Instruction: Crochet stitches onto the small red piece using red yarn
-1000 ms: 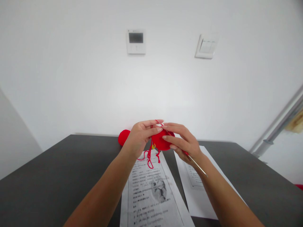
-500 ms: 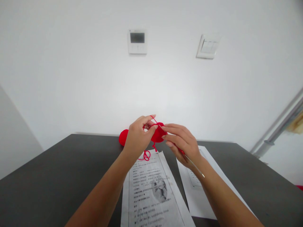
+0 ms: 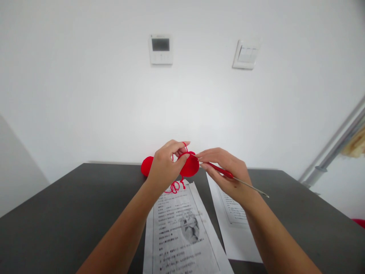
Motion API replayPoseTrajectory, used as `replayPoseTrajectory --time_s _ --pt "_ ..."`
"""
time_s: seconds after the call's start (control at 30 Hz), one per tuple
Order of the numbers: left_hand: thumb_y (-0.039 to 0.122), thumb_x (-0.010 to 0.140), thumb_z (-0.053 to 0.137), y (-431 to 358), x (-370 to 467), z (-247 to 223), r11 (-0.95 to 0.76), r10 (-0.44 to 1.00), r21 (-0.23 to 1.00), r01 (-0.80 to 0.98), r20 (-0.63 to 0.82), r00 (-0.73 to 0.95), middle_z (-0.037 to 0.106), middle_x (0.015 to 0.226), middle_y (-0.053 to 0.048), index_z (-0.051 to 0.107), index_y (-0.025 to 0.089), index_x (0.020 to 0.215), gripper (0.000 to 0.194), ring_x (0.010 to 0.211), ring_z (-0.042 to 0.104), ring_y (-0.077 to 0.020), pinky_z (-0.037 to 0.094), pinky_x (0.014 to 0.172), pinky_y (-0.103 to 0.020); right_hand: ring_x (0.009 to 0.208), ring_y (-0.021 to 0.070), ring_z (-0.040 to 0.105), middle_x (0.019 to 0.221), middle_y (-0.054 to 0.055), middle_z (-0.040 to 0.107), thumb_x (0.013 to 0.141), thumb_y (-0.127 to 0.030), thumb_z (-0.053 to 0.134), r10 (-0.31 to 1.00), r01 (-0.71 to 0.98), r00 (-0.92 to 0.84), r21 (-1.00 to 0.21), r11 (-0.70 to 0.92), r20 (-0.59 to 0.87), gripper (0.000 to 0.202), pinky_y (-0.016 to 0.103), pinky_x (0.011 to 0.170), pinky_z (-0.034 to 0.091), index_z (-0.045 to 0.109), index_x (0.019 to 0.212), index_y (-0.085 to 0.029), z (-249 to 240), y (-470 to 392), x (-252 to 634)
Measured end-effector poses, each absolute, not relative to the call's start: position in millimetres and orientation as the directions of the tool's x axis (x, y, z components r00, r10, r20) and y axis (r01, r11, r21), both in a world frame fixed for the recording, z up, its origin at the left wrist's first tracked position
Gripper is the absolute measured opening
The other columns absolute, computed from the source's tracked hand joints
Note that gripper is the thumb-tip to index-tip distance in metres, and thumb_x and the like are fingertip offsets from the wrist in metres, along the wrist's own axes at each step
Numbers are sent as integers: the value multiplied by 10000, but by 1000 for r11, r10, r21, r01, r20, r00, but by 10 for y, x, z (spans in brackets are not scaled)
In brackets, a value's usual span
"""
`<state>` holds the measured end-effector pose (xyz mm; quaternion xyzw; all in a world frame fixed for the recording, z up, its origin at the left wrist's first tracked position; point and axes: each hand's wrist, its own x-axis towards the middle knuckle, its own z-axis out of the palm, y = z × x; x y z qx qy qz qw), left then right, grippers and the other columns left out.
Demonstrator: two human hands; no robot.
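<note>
A round red crocheted piece (image 3: 190, 166) is pinched by my left hand (image 3: 168, 161), with red yarn looped over its raised index finger. My right hand (image 3: 228, 167) grips a crochet hook (image 3: 221, 170) with a red handle and a metal shaft. The hook's tip meets the top edge of the red piece, close to my left thumb. Behind my left wrist sits a red ball of yarn (image 3: 146, 166). Loose loops of red yarn (image 3: 175, 187) lie at the top of a printed sheet, below the piece.
Two printed sheets, one on the left (image 3: 171, 236) and one on the right (image 3: 239, 239), lie on the dark table (image 3: 71, 213). A wall panel with a screen (image 3: 161, 49) and a switch (image 3: 246, 55) are on the white wall behind.
My right hand has moved slightly right and away from the red piece, and the hook now lies flatter with its red handle exposed. More of the round piece shows.
</note>
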<state>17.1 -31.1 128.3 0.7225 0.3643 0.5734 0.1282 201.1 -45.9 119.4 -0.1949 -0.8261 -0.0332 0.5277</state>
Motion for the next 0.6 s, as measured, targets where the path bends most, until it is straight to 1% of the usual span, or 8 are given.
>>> replayPoseTrajectory --time_s 0.07,0.13,0.23,0.3,0.37,0.43,0.5,0.6 --pt "101 755 607 -307 168 1278 -695 696 633 340 712 97 710 917 -55 683 177 770 108 748 613 -147 501 745 -302 908 187 698 966 61 742 885 -136 609 295 359 -362 -160 920 885 182 363 813 587 684 1020 -233 1194 -454 2031" --pt "132 752 627 -297 158 1270 -682 724 678 273 679 121 698 882 -54 709 171 830 120 751 608 -150 497 734 -305 895 190 703 963 62 748 886 -161 616 345 352 -348 -219 910 872 163 362 805 590 699 1004 -235 1203 -462 2059" --pt "189 739 665 -290 143 1267 -611 790 779 142 589 169 671 817 -46 732 164 918 192 766 609 -159 492 700 -297 875 198 714 931 57 760 886 -229 631 499 313 -286 -413 856 818 106 348 765 599 728 929 -225 1238 -487 2116" --pt "206 717 690 -298 139 1274 -523 837 851 44 503 215 668 803 -45 737 158 908 202 742 605 -152 488 668 -285 839 199 722 885 55 769 883 -267 644 606 266 -237 -549 793 760 114 332 721 605 743 876 -211 1264 -492 2157" --pt "201 691 713 -311 141 1282 -422 866 905 -55 420 271 670 786 -39 742 158 884 200 699 596 -137 482 639 -272 811 197 729 848 54 775 875 -287 658 669 180 -210 -644 743 713 130 328 709 612 750 849 -200 1278 -477 2194" --pt "193 668 734 -325 148 1285 -326 875 935 -142 355 328 663 745 -24 749 167 874 208 647 581 -121 470 610 -260 796 196 738 832 52 779 866 -304 672 698 57 -215 -705 707 683 137 341 731 621 746 836 -192 1280 -441 2221" --pt "193 646 749 -338 159 1283 -240 873 947 -216 307 378 651 699 -13 755 174 872 226 606 567 -113 456 581 -254 759 193 744 811 50 782 854 -332 685 713 -70 -236 -744 665 660 159 351 731 628 734 815 -187 1274 -396 2234" --pt "191 606 769 -356 180 1275 -131 855 940 -316 268 443 654 695 -24 758 168 832 228 596 572 -117 446 556 -250 669 181 743 758 46 779 838 -373 699 721 -217 -280 -774 595 634 199 327 657 636 716 782 -183 1269 -349 2228"
